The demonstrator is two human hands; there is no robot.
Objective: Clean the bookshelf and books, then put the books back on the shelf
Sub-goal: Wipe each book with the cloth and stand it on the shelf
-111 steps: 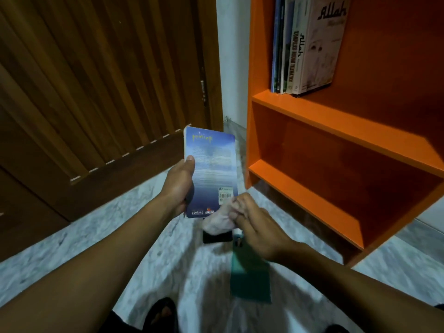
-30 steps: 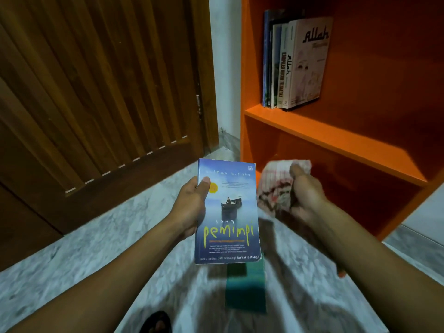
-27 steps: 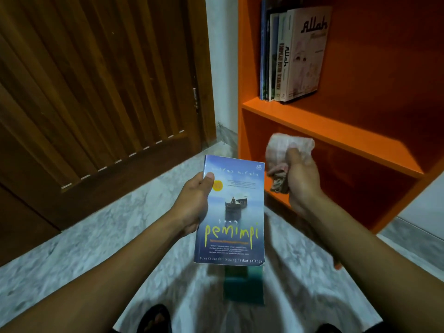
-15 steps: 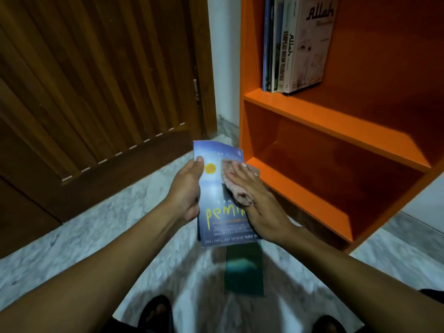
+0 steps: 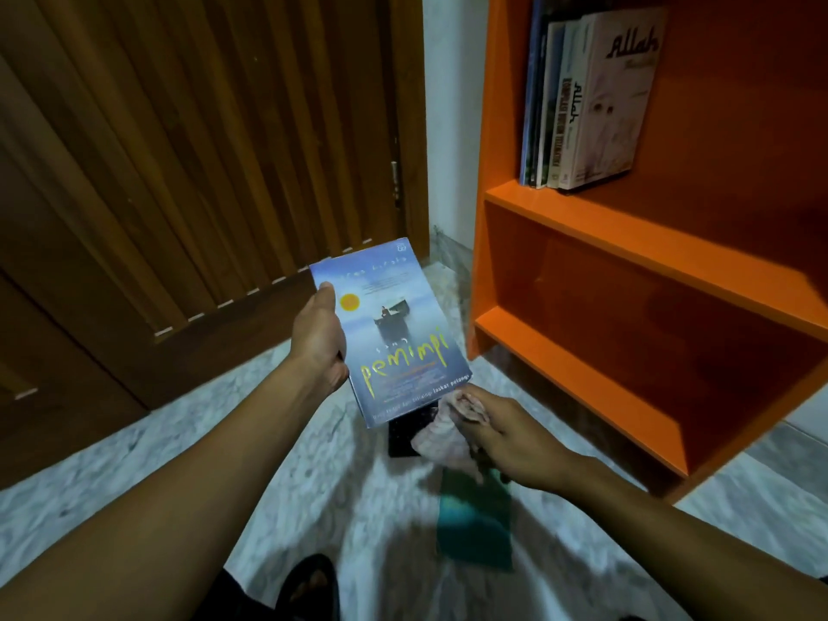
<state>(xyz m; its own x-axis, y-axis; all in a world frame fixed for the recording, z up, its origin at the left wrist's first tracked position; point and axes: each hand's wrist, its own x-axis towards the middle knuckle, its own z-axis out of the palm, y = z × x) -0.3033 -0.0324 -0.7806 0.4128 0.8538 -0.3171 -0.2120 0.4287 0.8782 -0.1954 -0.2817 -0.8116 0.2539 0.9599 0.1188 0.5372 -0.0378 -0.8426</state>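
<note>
Nearest, a green book lies on the marble floor at 6 o'clock. Right hand fingers pinch a crumpled cloth just below the blue paperback, apparently off its cover. Left hand fingers clamp the paperback's left edge, cover up. Wiping should finish with firm strokes while that hold steadies it. Orange bookshelf, 2 o'clock: four upright books.

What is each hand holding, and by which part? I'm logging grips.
The left hand grips the blue paperback book by its left long edge. The right hand pinches the crumpled pale cloth at its top.
</note>
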